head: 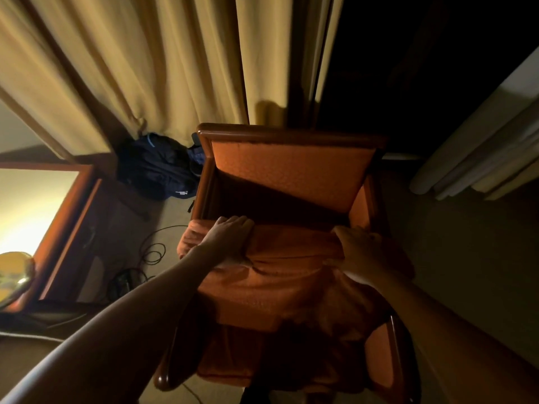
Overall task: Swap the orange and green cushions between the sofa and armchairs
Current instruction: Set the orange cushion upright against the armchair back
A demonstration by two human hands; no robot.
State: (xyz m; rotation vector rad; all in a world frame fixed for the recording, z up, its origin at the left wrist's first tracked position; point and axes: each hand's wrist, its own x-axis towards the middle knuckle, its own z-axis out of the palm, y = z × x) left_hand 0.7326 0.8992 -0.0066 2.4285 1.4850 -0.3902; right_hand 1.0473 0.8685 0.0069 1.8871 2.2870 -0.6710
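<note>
An orange cushion (285,275) lies across the front of a wooden armchair (291,135) with orange upholstery, tilted up off the seat. My left hand (230,237) grips the cushion's far left corner, fingers curled over the edge. My right hand (358,252) grips its far right corner near the right armrest. The fabric bunches between the two hands. Behind the cushion the seat well is dark and I cannot make out its surface. No green cushion and no sofa are in view.
Yellow curtains (145,68) hang behind the chair. A dark backpack (157,167) lies on the floor to its left, with black cables (151,252) nearby. A wooden side table (73,228) with a lit lamp (14,275) stands at the left. Pale curtain folds (481,147) hang at the right.
</note>
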